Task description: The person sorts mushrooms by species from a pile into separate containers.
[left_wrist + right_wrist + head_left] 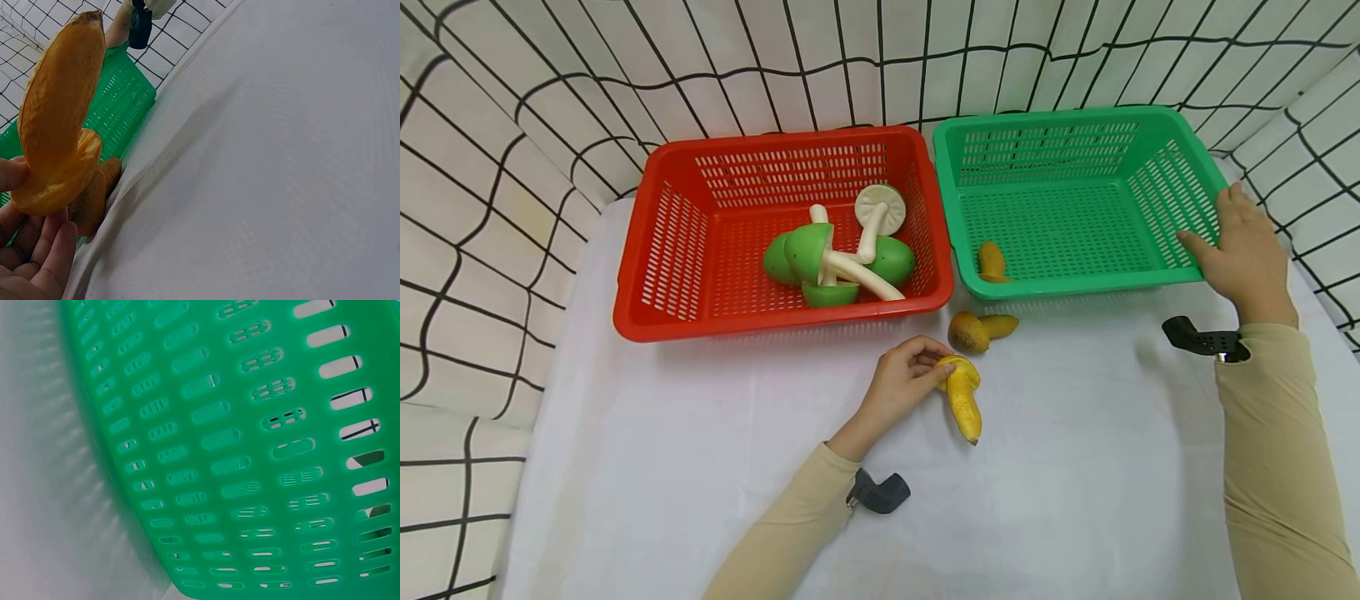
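My left hand (901, 379) pinches a yellow toy mushroom (964, 404) by its cap, thumb on one side and fingers on the other. In the left wrist view, the mushroom's stem (65, 94) points up and away from the fingers. At the right end of the green basket (1075, 285), my right hand (1251, 250) holds the rim, with its thumb over the inner side. The right wrist view shows only the basket's slotted wall (206, 456) and some white cloth. A brown mushroom (977, 331) lies on the cloth just beyond the left hand.
Another brown mushroom (992, 260) sits in the green basket's near left corner. To the left stands a red basket (673, 325) with several green-capped mushrooms (808, 252). White cloth (700, 467) covers the table, and black-lined white walls (880, 75) rise behind and beside it.
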### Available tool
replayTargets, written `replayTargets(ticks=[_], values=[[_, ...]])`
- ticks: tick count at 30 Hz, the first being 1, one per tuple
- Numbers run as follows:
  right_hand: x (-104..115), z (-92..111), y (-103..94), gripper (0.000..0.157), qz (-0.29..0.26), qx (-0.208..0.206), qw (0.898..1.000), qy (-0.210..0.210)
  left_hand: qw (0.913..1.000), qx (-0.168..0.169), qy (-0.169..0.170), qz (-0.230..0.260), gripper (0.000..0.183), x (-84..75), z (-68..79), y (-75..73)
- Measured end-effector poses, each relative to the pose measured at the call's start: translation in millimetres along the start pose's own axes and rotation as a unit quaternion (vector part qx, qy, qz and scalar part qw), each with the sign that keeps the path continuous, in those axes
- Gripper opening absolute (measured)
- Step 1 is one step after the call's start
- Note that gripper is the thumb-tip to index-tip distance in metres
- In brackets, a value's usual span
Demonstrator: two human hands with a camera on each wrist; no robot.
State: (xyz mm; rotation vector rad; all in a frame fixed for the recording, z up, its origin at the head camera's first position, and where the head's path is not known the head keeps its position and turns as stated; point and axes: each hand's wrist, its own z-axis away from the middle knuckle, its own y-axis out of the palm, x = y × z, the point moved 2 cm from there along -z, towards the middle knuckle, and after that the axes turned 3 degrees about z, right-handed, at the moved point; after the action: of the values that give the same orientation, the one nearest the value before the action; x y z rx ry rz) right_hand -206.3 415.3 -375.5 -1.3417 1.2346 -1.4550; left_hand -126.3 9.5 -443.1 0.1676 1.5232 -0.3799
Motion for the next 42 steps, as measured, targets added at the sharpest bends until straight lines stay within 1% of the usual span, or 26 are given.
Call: replayTargets(ticks=[9,15,28,35,42], values=[[0,-1,0.4,0.073,0.005,0.001,1.0,0.0,1.0,0.001,0.001,0.0,0.02,-0.7,0.3,0.0],[-1,-1,-0.3,0.073,0.003,0.008,1.0,0.002,1.0,0.004,0.001,0.006,0.018,-0.8,0.6,0.1],[1,-1,-1.6,0.073,0.003,0.009,1.0,0.007,0.9997,0.015,0.015,0.013,0.018,-6.6,1.2,2.6],[0,-2,-0.7,0.072,0.003,0.007,1.0,0.002,0.9995,0.017,0.02,0.015,0.019,-8.3,0.5,3.2],[0,-1,-1.2,0.073,0.003,0.009,1.0,0.003,0.9993,0.018,0.025,0.022,0.02,-13.7,0.5,3.9]])
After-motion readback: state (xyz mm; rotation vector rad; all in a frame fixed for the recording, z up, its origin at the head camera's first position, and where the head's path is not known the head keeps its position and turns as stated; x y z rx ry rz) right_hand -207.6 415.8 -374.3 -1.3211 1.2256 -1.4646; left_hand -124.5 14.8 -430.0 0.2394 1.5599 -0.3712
